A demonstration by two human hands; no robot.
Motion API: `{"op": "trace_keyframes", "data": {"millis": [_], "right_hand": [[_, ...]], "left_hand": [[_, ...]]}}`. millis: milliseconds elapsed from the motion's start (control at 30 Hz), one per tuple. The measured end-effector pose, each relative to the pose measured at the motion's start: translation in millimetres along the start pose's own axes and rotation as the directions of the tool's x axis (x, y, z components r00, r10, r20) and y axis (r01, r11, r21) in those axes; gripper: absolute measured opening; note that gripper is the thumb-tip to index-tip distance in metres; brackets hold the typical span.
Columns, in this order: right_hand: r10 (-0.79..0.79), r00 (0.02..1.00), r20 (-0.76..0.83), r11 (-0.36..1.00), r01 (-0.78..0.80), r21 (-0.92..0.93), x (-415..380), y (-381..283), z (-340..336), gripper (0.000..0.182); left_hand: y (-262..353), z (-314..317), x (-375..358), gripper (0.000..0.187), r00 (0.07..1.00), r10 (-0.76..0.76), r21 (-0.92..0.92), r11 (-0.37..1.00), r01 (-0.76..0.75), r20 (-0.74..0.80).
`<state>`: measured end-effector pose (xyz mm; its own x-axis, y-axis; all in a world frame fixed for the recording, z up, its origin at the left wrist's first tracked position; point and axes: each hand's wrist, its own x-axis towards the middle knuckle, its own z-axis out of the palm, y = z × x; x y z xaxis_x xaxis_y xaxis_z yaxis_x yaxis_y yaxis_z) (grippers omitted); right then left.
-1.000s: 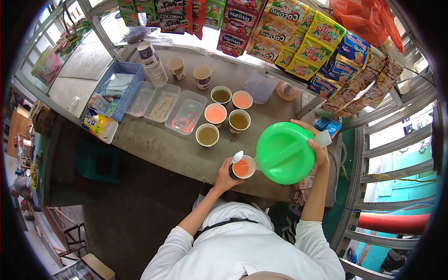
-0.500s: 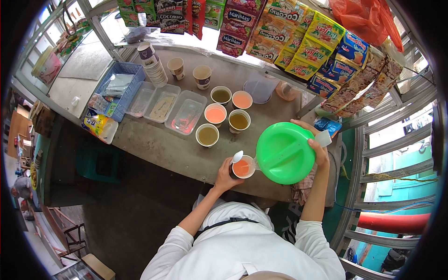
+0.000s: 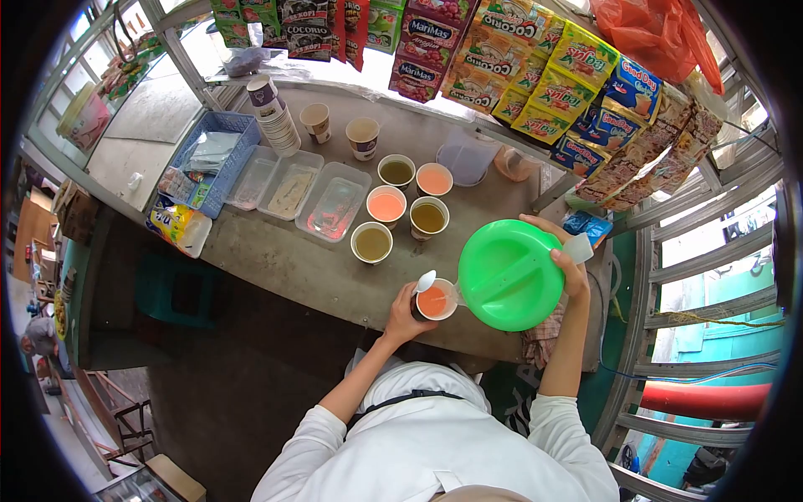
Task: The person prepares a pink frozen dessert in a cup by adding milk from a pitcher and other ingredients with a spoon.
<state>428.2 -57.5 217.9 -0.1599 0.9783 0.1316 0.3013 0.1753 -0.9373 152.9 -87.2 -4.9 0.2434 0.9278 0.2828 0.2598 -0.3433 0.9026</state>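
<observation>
My left hand (image 3: pixel 405 316) is closed around a paper cup (image 3: pixel 435 311) of orange-pink drink near the counter's front edge. A white plastic spoon (image 3: pixel 426 280) leans out of that cup beside my fingers. My right hand (image 3: pixel 569 263) grips a pitcher with a green lid (image 3: pixel 512 274), which is tilted so its spout meets the cup's rim. A thin stream appears to run from the spout into the cup. Behind it stand several filled cups: an orange-pink one (image 3: pixel 386 204), another orange-pink one (image 3: pixel 434 179), and brownish-green ones, such as this cup (image 3: pixel 371 243).
Further left are plastic containers (image 3: pixel 333 201), a blue basket (image 3: pixel 219 151) and a stack of paper cups (image 3: pixel 276 125). Two separate paper cups (image 3: pixel 363 138) stand at the back. Drink sachets (image 3: pixel 556 84) hang overhead. A cloth (image 3: pixel 545 335) lies below the pitcher at the right.
Hardly anything differs. The pitcher and my right hand have shifted very slightly left, while my left hand stays on the cup.
</observation>
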Motion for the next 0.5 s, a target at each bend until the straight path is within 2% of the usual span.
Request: {"op": "trace_keyframes", "data": {"millis": [167,367,500], "right_hand": [[0.016,1.000,0.009,1.000,-0.016,0.005,0,9,-2,0.071],[0.012,1.000,-0.007,1.000,-0.012,-0.026,0,2,0,0.070],[-0.040,0.999,0.006,0.998,0.040,-0.039,3,-3,1,0.070]], "left_hand": [[2,-2,-1,0.088,1.000,-0.024,0.012,1.000,0.024,0.008],[4,-2,1,0.088,0.998,0.049,0.020,0.999,-0.049,-0.027],[0,0,-1,0.088,1.000,-0.003,0.016,1.000,0.003,-0.001]]}}
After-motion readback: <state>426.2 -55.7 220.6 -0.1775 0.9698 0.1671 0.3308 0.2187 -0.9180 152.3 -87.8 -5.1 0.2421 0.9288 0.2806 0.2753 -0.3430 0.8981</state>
